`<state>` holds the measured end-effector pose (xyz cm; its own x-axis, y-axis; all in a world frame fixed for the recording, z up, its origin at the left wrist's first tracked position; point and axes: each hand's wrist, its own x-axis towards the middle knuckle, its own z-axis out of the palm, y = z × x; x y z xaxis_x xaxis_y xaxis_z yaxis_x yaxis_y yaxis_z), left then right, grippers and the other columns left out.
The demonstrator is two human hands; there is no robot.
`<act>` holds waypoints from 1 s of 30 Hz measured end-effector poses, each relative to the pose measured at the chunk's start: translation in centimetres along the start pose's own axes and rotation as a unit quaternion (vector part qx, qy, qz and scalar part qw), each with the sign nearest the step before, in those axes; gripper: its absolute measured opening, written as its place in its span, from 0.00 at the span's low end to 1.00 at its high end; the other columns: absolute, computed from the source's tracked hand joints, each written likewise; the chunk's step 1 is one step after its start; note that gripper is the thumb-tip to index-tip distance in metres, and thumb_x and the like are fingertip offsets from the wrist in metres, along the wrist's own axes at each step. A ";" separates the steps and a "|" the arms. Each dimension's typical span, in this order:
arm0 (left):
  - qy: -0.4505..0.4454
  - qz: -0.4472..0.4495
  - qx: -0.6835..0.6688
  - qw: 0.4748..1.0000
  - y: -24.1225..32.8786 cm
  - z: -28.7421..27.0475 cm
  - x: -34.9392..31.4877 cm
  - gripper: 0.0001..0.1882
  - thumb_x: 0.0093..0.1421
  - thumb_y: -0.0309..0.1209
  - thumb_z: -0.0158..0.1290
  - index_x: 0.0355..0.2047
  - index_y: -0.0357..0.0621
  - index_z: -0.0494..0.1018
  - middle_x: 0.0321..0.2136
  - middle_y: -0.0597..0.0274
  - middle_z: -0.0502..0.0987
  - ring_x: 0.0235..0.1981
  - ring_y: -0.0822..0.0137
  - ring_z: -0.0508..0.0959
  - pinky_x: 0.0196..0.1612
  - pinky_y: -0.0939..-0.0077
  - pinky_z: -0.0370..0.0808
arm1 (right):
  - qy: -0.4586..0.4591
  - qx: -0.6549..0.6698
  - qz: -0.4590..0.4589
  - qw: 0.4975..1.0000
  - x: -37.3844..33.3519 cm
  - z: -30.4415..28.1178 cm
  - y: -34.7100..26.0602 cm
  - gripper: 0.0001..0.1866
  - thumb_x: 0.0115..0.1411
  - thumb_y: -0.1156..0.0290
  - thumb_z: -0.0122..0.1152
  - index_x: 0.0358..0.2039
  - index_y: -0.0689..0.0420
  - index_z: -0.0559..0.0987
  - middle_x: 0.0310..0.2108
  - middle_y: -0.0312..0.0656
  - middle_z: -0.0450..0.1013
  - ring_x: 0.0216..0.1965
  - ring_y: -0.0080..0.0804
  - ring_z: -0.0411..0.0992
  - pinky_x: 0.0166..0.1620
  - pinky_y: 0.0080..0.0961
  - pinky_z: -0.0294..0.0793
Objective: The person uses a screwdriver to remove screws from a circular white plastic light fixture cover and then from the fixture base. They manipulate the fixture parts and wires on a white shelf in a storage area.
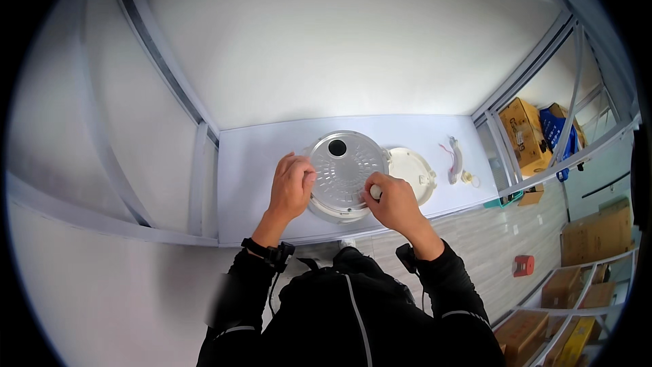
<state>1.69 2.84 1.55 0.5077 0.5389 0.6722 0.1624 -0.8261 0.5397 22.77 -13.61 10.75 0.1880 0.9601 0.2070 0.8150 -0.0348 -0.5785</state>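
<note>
On the white table stands a round appliance part with a slotted silver metal plate (348,168), a dark round opening near its far edge and a white rim below. My left hand (292,183) is closed at the plate's left edge, fingers curled; what they hold, if anything, is hidden. At the near right edge, my right hand (395,204) grips a pale, round-ended object (375,191), whose other end I cannot see. A round cream-coloured cover (410,170) with small tabs lies just right of the plate.
Farther right on the table (251,156) lie a curved whitish part (456,160) with thin wires and a small yellowish piece (467,177). Frame posts (202,177) flank the table. Cardboard boxes (524,136) and a red stool (523,266) stand beyond, to the right.
</note>
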 end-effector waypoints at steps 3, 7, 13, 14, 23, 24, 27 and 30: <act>0.030 0.014 0.025 0.999 0.4 0.5 -0.1 0.05 0.68 0.28 0.58 0.41 0.43 0.73 0.41 0.55 0.81 0.49 0.48 0.78 0.67 0.44 0.70 | 0.011 0.030 0.010 0.999 -0.1 -0.4 -0.4 0.08 0.59 0.73 0.71 0.36 0.55 0.80 0.31 0.48 0.81 0.33 0.56 0.80 0.36 0.44 0.79; 0.035 -0.007 0.053 0.998 1.0 0.8 -1.1 0.07 0.67 0.29 0.58 0.41 0.43 0.72 0.41 0.55 0.81 0.47 0.47 0.77 0.63 0.45 0.70 | 0.051 0.093 0.003 0.994 -0.3 -0.7 -0.3 0.07 0.59 0.76 0.72 0.36 0.57 0.80 0.31 0.47 0.81 0.32 0.49 0.80 0.37 0.37 0.79; 0.113 -0.052 0.099 0.987 2.6 1.6 -3.4 0.08 0.68 0.32 0.57 0.42 0.44 0.72 0.41 0.56 0.81 0.44 0.49 0.75 0.55 0.51 0.67 | 0.042 0.174 0.005 0.984 -0.3 -0.9 -0.4 0.06 0.61 0.79 0.71 0.35 0.60 0.79 0.30 0.40 0.79 0.32 0.27 0.77 0.39 0.26 0.77; 0.124 -0.052 0.103 0.986 2.8 1.6 -3.8 0.08 0.68 0.32 0.57 0.42 0.43 0.72 0.41 0.55 0.82 0.44 0.49 0.74 0.54 0.51 0.67 | 0.045 0.188 -0.002 0.981 -0.3 -0.7 -0.5 0.06 0.61 0.80 0.70 0.35 0.60 0.79 0.31 0.39 0.79 0.33 0.27 0.77 0.39 0.25 0.77; 0.159 -0.079 0.164 0.970 5.7 2.4 -5.1 0.07 0.66 0.32 0.58 0.41 0.46 0.73 0.38 0.58 0.80 0.45 0.52 0.73 0.55 0.54 0.64 | 0.066 0.200 -0.013 0.978 -0.6 0.3 -0.4 0.06 0.61 0.81 0.70 0.34 0.60 0.79 0.31 0.38 0.79 0.33 0.25 0.76 0.39 0.25 0.77; 0.156 -0.081 0.167 0.970 6.3 2.5 -5.1 0.07 0.66 0.31 0.59 0.41 0.46 0.73 0.38 0.59 0.79 0.46 0.53 0.72 0.55 0.54 0.64 | 0.066 0.197 -0.009 0.978 -0.7 0.4 -0.4 0.06 0.60 0.81 0.70 0.34 0.60 0.79 0.31 0.38 0.79 0.33 0.26 0.76 0.39 0.25 0.77; 0.140 -0.048 0.139 0.979 7.8 2.2 -4.9 0.07 0.65 0.32 0.60 0.40 0.47 0.74 0.34 0.64 0.81 0.42 0.57 0.75 0.53 0.56 0.64 | 0.059 0.187 -0.007 0.981 -1.0 0.4 -0.9 0.07 0.60 0.80 0.71 0.34 0.60 0.79 0.31 0.40 0.79 0.33 0.28 0.76 0.39 0.26 0.77; 0.089 -0.061 0.055 0.993 7.7 1.3 -6.1 0.05 0.67 0.30 0.58 0.40 0.43 0.75 0.35 0.60 0.82 0.38 0.57 0.77 0.49 0.58 0.70 | 0.034 0.175 0.012 0.984 -1.2 0.3 -1.4 0.07 0.58 0.80 0.70 0.34 0.58 0.79 0.33 0.44 0.80 0.35 0.44 0.80 0.41 0.32 0.78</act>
<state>0.91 -7.02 0.92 0.3225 0.6490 0.6890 0.3100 -0.7602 0.5710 21.26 -14.61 11.09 0.2505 0.9390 0.2359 0.5736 0.0523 -0.8174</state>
